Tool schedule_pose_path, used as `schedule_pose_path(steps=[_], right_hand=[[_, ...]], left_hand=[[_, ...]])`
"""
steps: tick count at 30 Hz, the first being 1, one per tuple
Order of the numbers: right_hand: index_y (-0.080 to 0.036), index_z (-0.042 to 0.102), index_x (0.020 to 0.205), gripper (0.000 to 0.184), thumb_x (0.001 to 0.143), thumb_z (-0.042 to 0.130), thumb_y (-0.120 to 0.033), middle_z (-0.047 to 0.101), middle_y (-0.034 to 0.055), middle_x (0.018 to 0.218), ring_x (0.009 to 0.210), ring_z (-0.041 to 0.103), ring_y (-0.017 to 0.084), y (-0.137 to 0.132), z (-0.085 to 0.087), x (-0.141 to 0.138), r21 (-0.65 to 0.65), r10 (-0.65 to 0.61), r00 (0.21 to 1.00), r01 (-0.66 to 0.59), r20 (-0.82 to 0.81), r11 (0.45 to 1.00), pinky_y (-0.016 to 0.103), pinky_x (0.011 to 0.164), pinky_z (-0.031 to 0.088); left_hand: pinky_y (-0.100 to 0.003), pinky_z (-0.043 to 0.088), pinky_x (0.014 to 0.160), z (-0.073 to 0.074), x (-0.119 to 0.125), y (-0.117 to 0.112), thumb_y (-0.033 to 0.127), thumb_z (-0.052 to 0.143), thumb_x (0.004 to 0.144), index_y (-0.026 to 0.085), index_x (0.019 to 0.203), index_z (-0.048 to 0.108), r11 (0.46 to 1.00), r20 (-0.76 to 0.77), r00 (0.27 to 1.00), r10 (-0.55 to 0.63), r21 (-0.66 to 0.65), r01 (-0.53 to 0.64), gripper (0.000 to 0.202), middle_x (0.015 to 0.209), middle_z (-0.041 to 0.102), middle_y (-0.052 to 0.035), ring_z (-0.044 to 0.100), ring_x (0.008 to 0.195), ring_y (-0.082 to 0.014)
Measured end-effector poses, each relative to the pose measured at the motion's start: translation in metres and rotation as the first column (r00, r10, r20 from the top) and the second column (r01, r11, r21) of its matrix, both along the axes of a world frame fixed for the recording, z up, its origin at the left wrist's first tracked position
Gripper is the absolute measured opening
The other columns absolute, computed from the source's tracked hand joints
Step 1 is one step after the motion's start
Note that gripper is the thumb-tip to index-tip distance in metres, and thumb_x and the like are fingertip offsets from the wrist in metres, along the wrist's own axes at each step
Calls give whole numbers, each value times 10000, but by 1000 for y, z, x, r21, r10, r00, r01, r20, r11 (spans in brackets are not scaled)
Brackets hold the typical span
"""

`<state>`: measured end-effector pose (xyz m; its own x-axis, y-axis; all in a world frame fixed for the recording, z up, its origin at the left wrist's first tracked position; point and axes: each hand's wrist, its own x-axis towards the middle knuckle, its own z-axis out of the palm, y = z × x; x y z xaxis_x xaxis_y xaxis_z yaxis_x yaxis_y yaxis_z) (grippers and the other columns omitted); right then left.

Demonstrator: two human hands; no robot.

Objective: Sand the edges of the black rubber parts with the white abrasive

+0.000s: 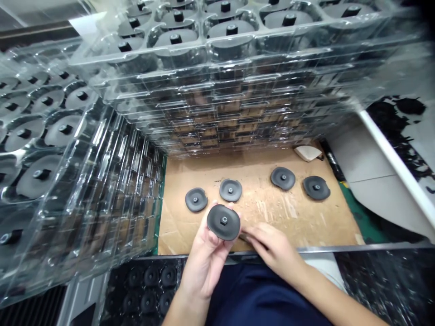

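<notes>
My left hand (208,260) holds up a black rounded disc-shaped part (217,228), its stubby central post facing me. The fingertips grip it round the rim. Close beside its right edge is my right hand (272,246), fingers closed together; whatever they hold, if anything, is hidden. On the cardboard sheet (190,235) beyond my hands lie several like parts: one black part (190,204) at left, another black part (225,194) next to it, and two more, a black part (277,182) and a black part (322,192), towards the right.
A tall stack of clear plastic trays (217,86) filled with black parts stands at the back. Another clear tray stack (112,158) rises at the left. A pale wedge-shaped piece (307,153) lies at the back right. Below the table edge sits a dark tray (141,290).
</notes>
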<state>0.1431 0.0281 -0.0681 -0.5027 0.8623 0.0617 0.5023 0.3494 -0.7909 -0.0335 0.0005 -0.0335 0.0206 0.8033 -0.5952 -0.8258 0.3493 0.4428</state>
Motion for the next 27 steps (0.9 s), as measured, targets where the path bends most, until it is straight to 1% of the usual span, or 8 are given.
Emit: schedule_pose_path(steps=[2,6,10,13,18,22,24,27], right_hand=[[-189,650,1014,200,905,482,-201,679,48,813,729,631,161,5,12,4,-9,-69,998,69,-6,998,271,632,523],[-218,587,1099,216,907,488,-200,672,60,1024,930,616,186,17,63,0,96,-244,965,253,-96,963,312,769,494],[-138,547,1143,269,900,432,-130,683,81,952,838,603,195,14,96,-13,259,15,987,28,-161,965,355,760,467],[-133,585,1055,234,889,422,-106,677,54,866,717,584,165,12,99,-14,150,142,983,-124,-113,981,314,661,451],[-79,596,1046,243,894,409,-113,656,82,798,716,570,188,15,99,-6,332,-24,981,89,-195,939,352,674,434],[-162,591,1024,220,872,445,-98,659,32,769,675,567,148,2,103,22,216,107,975,-64,-194,974,293,630,458],[-193,586,1016,207,873,461,-112,660,12,756,634,562,136,-4,105,35,173,16,994,3,-111,985,282,595,446],[-186,597,1040,219,893,444,-133,673,29,783,637,560,154,-2,110,42,286,-141,990,140,-17,948,324,619,425]], left_hand=[[-377,449,985,3,4,2,345,775,635,239,1273,500,999,-7,999,-44,23,44,703,1269,591,-107,572,1138,-257],[-323,475,942,9,18,4,340,770,643,234,1254,522,992,-41,994,-105,72,108,668,1244,607,-91,577,1124,-241],[-316,502,897,17,29,3,272,756,666,224,1252,521,980,-61,979,-192,31,194,634,1163,650,-93,608,1068,-234],[-271,530,818,23,34,4,212,766,642,248,1213,548,982,-126,975,-186,-43,182,612,1103,673,-56,640,992,-207],[-226,535,780,31,45,9,241,806,588,200,993,663,968,-140,958,-249,-26,248,432,873,712,-12,673,824,-148],[-222,532,793,37,46,11,231,853,502,231,982,679,964,-69,962,-266,-5,266,510,967,728,-19,679,877,-163],[-225,538,774,39,49,11,247,864,478,215,998,685,962,-69,959,-274,-33,272,551,970,731,-41,680,868,-173],[-249,537,784,41,58,9,290,839,531,188,1061,672,940,-155,927,-341,-54,337,565,872,732,-45,681,824,-173]])
